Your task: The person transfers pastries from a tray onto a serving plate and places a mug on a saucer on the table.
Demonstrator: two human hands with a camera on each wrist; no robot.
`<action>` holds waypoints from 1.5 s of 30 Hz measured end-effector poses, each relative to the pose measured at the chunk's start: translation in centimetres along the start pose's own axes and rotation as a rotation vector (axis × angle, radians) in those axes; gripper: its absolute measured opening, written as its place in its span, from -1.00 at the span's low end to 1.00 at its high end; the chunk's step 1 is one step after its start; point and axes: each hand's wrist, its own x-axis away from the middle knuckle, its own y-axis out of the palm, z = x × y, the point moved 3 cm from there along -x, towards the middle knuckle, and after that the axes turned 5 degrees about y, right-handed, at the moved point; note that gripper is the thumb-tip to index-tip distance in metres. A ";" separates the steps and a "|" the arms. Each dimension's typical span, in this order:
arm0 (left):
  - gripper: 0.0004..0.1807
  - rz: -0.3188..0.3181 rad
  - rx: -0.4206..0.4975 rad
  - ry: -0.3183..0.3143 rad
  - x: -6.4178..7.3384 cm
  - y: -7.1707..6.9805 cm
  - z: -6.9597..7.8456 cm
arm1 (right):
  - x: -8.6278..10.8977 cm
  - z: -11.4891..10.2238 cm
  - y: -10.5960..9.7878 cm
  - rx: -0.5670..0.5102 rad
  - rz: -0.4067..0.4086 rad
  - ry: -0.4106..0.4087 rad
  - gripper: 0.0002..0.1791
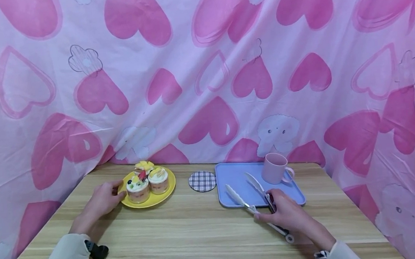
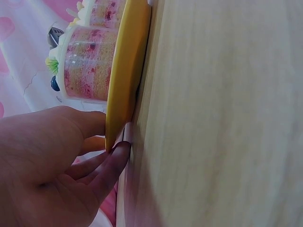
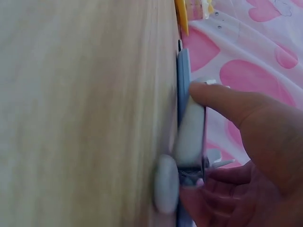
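Note:
On the left side of the table my left hand (image 1: 104, 201) pinches the near-left rim of a yellow plate (image 1: 171, 187), its thumb above and fingers at the underside in the left wrist view. Three clear dessert cups (image 1: 139, 195) of layered cake, topped with cream and fruit, stand upright on the plate. My right hand (image 1: 290, 212) holds a pair of tongs (image 1: 257, 182) across its two arms, thumb on one and fingers on the other. The tongs' jaws are spread apart over a blue tray (image 1: 229, 170); their hinge end points toward me.
A pink mug (image 1: 274, 169) stands upright at the tray's back right, its handle facing right. Between plate and tray lies a round plaid coaster (image 1: 202, 181). Behind the wooden table (image 1: 187, 238) hangs a pink cloth (image 1: 203, 76) printed with hearts.

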 end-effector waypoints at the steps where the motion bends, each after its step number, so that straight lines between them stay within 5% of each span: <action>1: -0.34 0.000 0.000 0.004 0.0 0.0 0.0 | 0.0 -0.1 0.0 0.004 -0.008 0.006 0.12; 14: -0.36 0.009 -0.013 0.015 -0.1 0.1 0.0 | 0.7 -0.8 -0.2 -0.012 -0.091 0.026 0.42; 26: -0.38 0.047 -0.034 0.043 0.0 0.0 0.1 | -0.4 -0.5 -2.4 -0.030 -0.007 -0.032 0.07; 32: -0.38 0.049 -0.034 0.049 -0.2 -0.2 0.2 | -1.0 -0.2 -3.5 -0.096 0.021 0.004 -0.22; 37: -0.42 0.067 -0.013 0.051 -0.2 -0.6 0.5 | -1.7 0.2 -4.6 -0.096 0.110 -0.014 -0.37; 41: -0.49 0.130 0.018 0.043 0.0 -1.3 1.2 | -2.3 0.4 -5.6 -0.107 0.204 -0.057 -0.45; 45: -0.54 0.279 0.021 0.086 0.2 -2.5 2.9 | -3.0 0.7 -6.5 -0.139 0.271 -0.059 -0.48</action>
